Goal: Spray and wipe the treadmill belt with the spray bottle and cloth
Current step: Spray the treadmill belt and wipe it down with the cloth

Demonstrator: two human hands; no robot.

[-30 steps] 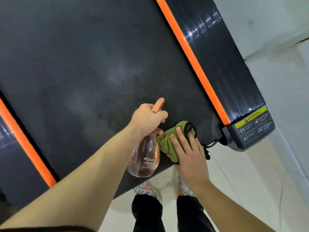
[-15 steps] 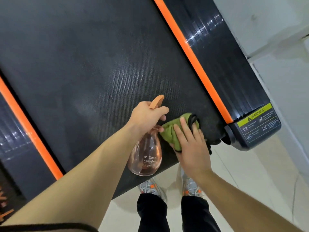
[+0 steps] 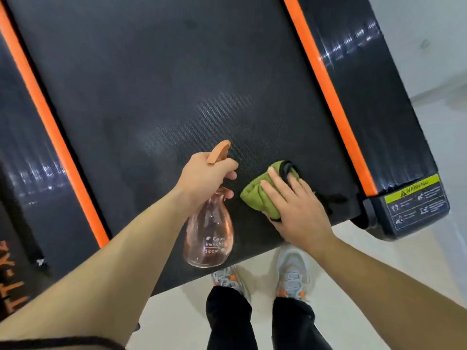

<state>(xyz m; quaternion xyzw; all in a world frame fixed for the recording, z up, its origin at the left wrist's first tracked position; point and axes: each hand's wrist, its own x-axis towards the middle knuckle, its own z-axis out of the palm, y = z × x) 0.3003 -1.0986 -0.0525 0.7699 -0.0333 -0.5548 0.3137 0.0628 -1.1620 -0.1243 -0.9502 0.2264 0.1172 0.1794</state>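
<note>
Head view: our left hand [image 3: 202, 176] has its fingers [image 3: 231, 165] clamped on the neck of the spray bottle [image 3: 208, 229], nozzle aimed up the treadmill belt [image 3: 177, 84]. Our right hand [image 3: 297, 207] presses flat, fingers [image 3: 271, 189] spread, on the green cloth [image 3: 257, 195], which lies on the belt's near end. To wipe well, we judge: keep the palm flat and sweep through the pale misted patch [image 3: 202, 122] just ahead.
</note>
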